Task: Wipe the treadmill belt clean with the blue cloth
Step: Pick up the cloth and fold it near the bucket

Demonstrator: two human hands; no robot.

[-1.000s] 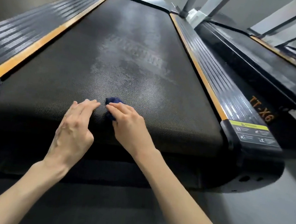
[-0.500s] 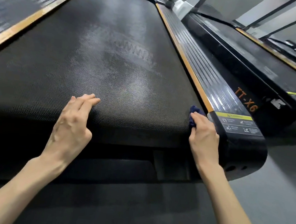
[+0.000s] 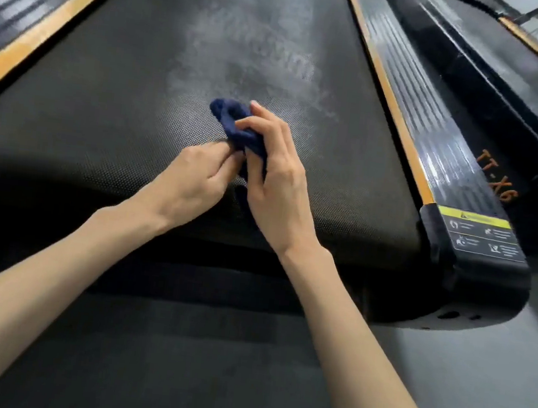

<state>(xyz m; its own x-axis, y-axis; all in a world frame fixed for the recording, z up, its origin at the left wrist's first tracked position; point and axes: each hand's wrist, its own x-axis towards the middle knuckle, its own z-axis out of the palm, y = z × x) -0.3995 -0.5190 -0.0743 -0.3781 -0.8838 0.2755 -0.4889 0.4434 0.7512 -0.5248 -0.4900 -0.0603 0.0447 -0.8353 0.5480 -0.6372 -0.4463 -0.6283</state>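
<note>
The black treadmill belt point(image 3: 113, 94) fills the upper half of the view, with a pale dusty patch point(image 3: 250, 55) at its middle. A small dark blue cloth point(image 3: 233, 122) is bunched up just above the belt's near end. My right hand point(image 3: 276, 184) holds the cloth, with its thumb and fingers curled round it. My left hand point(image 3: 194, 179) pinches the cloth's lower edge with its fingertips. Both hands meet over the middle of the belt. Part of the cloth is hidden between the hands.
Ribbed black side rails with orange strips run along the belt, the right rail point(image 3: 425, 120) and the left rail point(image 3: 30, 32). A yellow warning label point(image 3: 480, 232) sits on the right rear end cap. A second treadmill point(image 3: 506, 79) stands at the right. Grey floor point(image 3: 475, 375) lies below.
My right hand came back from the belt's right edge to the middle with the cloth. My left hand left the belt and took hold of the cloth. The view moved closer.
</note>
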